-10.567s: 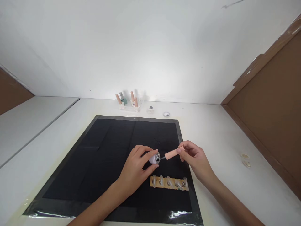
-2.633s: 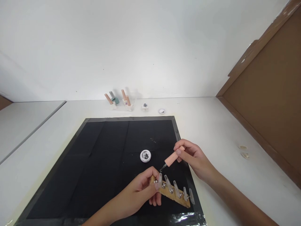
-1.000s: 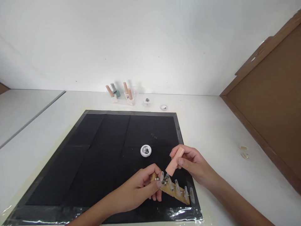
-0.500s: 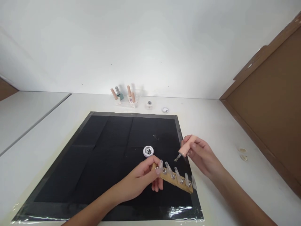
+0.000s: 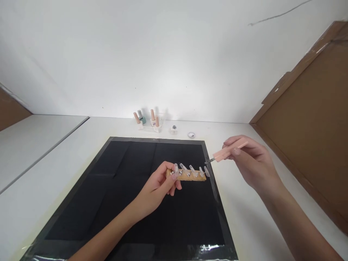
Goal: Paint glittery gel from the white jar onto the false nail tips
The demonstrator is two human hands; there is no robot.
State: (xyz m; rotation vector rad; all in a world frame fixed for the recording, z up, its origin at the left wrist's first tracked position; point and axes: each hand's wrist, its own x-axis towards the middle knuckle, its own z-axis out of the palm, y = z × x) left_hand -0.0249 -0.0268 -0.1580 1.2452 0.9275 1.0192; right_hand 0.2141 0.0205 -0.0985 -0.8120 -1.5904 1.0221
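My left hand (image 5: pixel 161 181) grips the left end of a wooden strip (image 5: pixel 187 175), thumb in front and fingers behind. Several clear false nails (image 5: pixel 193 171) stand up from the strip on silvery round mounts. In my right hand (image 5: pixel 252 161) is a nail polish brush (image 5: pixel 230 149), held by its pink cap handle between thumb and fingers. Its bristle tip points left, close to the rightmost false nail (image 5: pixel 207 171); whether they touch I cannot tell. The small round pot of silvery stuff is hidden behind my left hand and the strip.
A black mat (image 5: pixel 130 210) lies taped on the white table (image 5: pixel 244 224). Toward the wall stand several polish bottles (image 5: pixel 157 123), a bottle without its cap (image 5: pixel 174 129) and a small round lid (image 5: pixel 191 135). A brown cardboard panel (image 5: pixel 304 119) rises at the right.
My left hand has raised the strip and turned it nearly level. My right hand has moved up and right, and the brush now lies flatter beside the end nail. The camera view has tilted slightly.
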